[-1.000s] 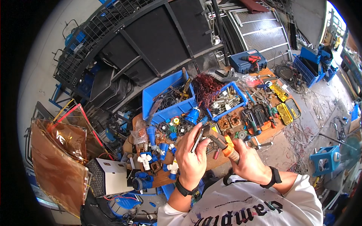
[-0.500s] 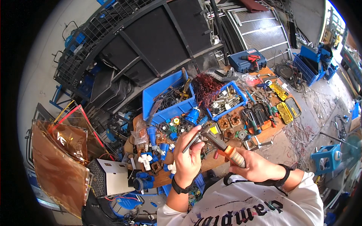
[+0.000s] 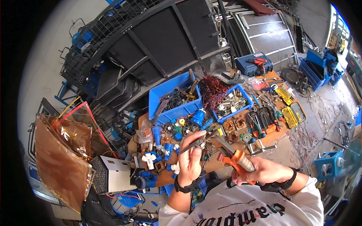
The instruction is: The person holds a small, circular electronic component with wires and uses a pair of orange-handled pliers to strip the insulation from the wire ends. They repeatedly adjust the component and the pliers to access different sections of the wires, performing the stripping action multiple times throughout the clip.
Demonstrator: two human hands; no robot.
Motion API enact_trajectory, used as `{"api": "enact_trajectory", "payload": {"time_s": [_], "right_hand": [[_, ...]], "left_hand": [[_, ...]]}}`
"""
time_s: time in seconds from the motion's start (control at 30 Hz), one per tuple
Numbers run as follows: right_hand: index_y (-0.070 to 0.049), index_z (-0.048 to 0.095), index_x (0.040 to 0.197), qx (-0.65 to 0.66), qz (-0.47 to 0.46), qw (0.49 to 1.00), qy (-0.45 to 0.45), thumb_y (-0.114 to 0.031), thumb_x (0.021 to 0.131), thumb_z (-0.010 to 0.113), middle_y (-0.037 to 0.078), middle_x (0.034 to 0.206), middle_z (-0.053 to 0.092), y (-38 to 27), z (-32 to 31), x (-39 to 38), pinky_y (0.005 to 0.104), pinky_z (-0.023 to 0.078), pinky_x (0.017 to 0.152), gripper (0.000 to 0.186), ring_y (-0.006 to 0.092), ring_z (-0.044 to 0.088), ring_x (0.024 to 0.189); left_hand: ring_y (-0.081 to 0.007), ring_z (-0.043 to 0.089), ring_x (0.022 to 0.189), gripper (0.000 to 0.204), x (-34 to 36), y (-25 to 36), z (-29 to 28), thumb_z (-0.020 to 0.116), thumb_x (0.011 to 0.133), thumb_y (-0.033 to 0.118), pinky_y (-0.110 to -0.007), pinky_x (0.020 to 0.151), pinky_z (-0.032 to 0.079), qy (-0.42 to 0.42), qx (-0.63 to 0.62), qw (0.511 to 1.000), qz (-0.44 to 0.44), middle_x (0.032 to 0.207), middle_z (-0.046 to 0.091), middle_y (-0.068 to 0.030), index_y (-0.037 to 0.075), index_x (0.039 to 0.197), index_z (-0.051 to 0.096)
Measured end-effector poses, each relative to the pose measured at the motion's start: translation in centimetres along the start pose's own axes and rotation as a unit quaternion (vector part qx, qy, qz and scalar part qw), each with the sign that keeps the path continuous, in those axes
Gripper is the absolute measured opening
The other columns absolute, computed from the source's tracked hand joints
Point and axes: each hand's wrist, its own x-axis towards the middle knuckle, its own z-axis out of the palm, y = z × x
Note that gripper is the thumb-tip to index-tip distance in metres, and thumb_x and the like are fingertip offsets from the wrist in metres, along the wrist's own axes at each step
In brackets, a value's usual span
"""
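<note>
My left hand (image 3: 189,165) pinches a thin dark metal piece (image 3: 191,145) between thumb and fingers, above the cluttered wooden table (image 3: 215,164). My right hand (image 3: 260,171) grips orange-handled pliers (image 3: 238,162) near the table's front edge. The pliers' handles are spread apart, and their long dark jaws point up and left beside the metal piece; whether they touch it I cannot tell. Blue plastic fittings (image 3: 156,133) and rusty metal parts (image 3: 229,125) lie around both hands.
A large blue bin (image 3: 177,112) and a smaller blue tray (image 3: 249,105) flank red wire (image 3: 211,90) at the back. A drill (image 3: 260,64) rests on a blue case (image 3: 245,68); tools (image 3: 266,122) cover the right side. A blue stool (image 3: 326,165) stands right.
My right hand has moved right and down, and the pliers' handles have spread apart. My left hand has dropped slightly and turned, still holding the piece. The view has shifted a little.
</note>
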Motion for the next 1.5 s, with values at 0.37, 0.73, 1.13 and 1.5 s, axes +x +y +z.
{"api": "enact_trajectory", "payload": {"time_s": [0.37, 0.73, 1.13, 1.5], "right_hand": [[-0.006, 0.04, 0.137, 0.026, -0.037, 0.999, -0.027, -0.001, 0.091, 0.056, 0.003, 0.101, 0.06, 1.0, 0.1, -0.5, 0.024, 0.047, 0.073, 0.049, 0.0105, 0.06, 0.089], [-0.001, 0.045, 0.133, -0.02, -0.074, 0.997, -0.02, 0.002, 0.09, 0.057, 0.004, 0.103, 0.06, 1.5, 0.0, -0.9, 0.0278, 0.05, 0.084, 0.045, 0.0114, 0.059, 0.09], [-0.002, 0.043, 0.137, 0.002, -0.075, 0.997, -0.022, 0.003, 0.089, 0.056, 0.004, 0.103, 0.06, 2.0, -0.2, -1.2, 0.0273, 0.05, 0.082, 0.05, 0.0109, 0.059, 0.088], [-0.001, 0.048, 0.128, 0.014, -0.074, 0.997, -0.001, 0.004, 0.085, 0.053, 0.004, 0.102, 0.06, 2.2, -0.3, -1.4, 0.0272, 0.05, 0.082, 0.043, 0.0118, 0.061, 0.088]], "left_hand": [[-0.0162, 0.051, 0.084, 0.057, -0.1, 0.2, 0.8, 0.052, 0.096, 0.047, -0.032, 0.077, 0.043, 0.001, -0.088, 0.996, 0.007, 0.099, 0.052, -0.0095, -0.006, 0.118, 0.053], [-0.0108, 0.048, 0.083, 0.048, -0.4, 0.9, 1.4, 0.071, 0.088, 0.036, -0.027, 0.072, 0.044, 0.016, -0.127, 0.991, -0.034, 0.103, 0.047, -0.0064, 0.001, 0.114, 0.051], [-0.0099, 0.046, 0.08, 0.045, -0.3, 1.0, 2.3, 0.066, 0.091, 0.038, -0.028, 0.07, 0.044, 0.012, -0.138, 0.99, -0.012, 0.098, 0.046, -0.0054, 0.002, 0.113, 0.051], [-0.0169, 0.047, 0.08, 0.055, -0.1, 1.1, 2.3, 0.052, 0.095, 0.049, -0.03, 0.075, 0.038, 0.011, -0.012, 0.999, 0.04, 0.097, 0.052, -0.0074, -0.002, 0.117, 0.056]]}}
